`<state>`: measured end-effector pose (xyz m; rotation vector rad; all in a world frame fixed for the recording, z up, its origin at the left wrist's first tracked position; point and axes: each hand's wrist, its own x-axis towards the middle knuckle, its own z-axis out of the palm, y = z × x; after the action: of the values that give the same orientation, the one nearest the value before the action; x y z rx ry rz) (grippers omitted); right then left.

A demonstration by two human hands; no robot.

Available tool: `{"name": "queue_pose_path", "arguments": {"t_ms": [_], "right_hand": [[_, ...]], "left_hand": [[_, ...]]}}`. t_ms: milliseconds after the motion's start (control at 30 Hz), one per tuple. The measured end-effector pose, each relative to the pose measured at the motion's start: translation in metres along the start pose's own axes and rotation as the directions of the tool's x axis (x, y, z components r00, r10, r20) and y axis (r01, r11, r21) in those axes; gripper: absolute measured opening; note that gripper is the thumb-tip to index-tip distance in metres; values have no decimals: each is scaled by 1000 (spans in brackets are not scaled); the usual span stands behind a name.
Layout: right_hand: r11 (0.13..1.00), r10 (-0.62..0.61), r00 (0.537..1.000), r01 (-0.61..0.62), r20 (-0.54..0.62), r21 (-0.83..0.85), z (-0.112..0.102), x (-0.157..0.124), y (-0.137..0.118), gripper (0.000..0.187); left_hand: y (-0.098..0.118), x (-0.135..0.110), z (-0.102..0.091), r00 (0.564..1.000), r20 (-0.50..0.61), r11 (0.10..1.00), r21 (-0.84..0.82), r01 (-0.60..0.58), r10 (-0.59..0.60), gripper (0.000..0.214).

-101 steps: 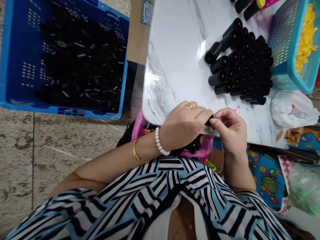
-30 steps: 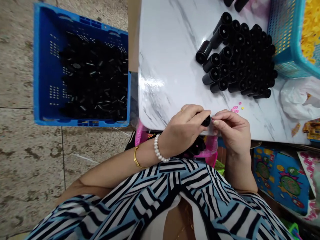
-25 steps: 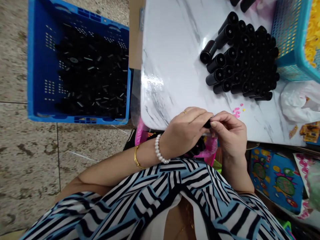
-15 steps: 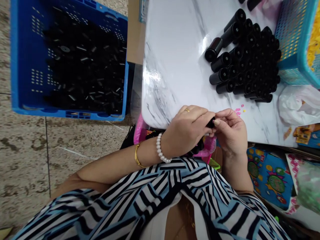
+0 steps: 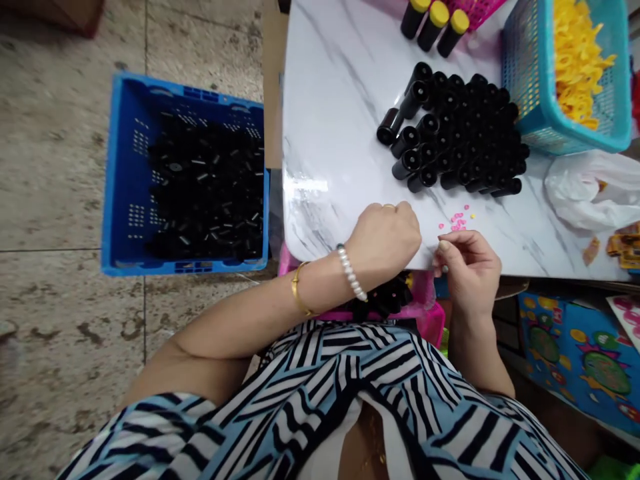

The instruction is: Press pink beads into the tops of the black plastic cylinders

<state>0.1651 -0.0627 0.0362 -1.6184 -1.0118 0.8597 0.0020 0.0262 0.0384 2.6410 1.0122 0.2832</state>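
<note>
My left hand (image 5: 384, 241) is closed like a fist over the table's front edge, back of the hand up; whatever its fingers hold is hidden underneath. To its right, my right hand (image 5: 470, 270) has thumb and index finger pinched together. A tiny dark spot shows at those fingertips, too small to name. Just beyond the right fingertips lie small pink pieces (image 5: 459, 221) and a yellow one (image 5: 473, 216). Farther back, many black cylinders (image 5: 450, 127) stand grouped on the marbled white table (image 5: 330, 120). Below my left wrist is a pink-lined container (image 5: 425, 291) with black parts.
A blue crate (image 5: 109, 200) of black parts sits on the floor at left, near a cardboard box (image 5: 273, 120). A teal basket (image 5: 543, 113) holds yellow pieces (image 5: 580, 73). Beside it lies a white plastic bag (image 5: 575, 190). Yellow-capped black cylinders (image 5: 433, 27) stand at the back.
The hands were together around a small black part; now they are apart, and that part is out of sight. The view has shifted, bringing the yellow-capped cylinders into sight.
</note>
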Motion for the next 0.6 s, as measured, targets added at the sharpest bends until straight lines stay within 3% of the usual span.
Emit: {"name": "queue_pose_path", "arguments": {"t_ms": [133,267,367,467,600], "right_hand": [[996,-36,999,35,-15,-76,-8,-2,14,13],[999,6,999,-8,-48,-43,-23,0,28,16],[998,-21,990,12,-139,-61,-34,-2,37,17],[993,-53,983,34,-177,-112,-38,-5,39,15],[907,-272,959,226,-83,-356,-26,1,27,9]], "left_hand": [[20,35,-12,991,131,1000,28,12,-15,19],[20,45,-18,994,110,1000,23,-3,0,17],[4,26,-14,996,69,998,4,-65,64,22],[-14,-7,-2,984,-135,959,-243,-148,117,29],[-22,-44,22,950,-304,791,-597,-135,-67,41]]}}
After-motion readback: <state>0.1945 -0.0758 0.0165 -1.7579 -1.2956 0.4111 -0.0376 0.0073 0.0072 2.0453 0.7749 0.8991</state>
